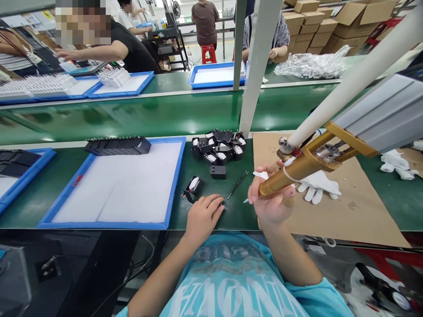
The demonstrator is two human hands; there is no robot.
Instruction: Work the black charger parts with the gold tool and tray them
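Observation:
My right hand [272,200] is wrapped around the handle of a gold dispensing gun [307,163] with a long white tube [357,77] running up to the right. My left hand [203,215] rests on the green table with fingers curled over a small black part that is mostly hidden. A black part with a white label [192,187] lies just left of it. A thin metal pick [237,185] lies between my hands. A pile of black adapter parts [220,147] sits farther back.
A blue tray with a white liner [115,185] holds a row of black parts [119,145]. Brown cardboard [357,211] carries white gloves [317,185]. A white post [256,66] rises behind. Other people work across the green conveyor [132,116], with blue trays and cardboard boxes [313,22].

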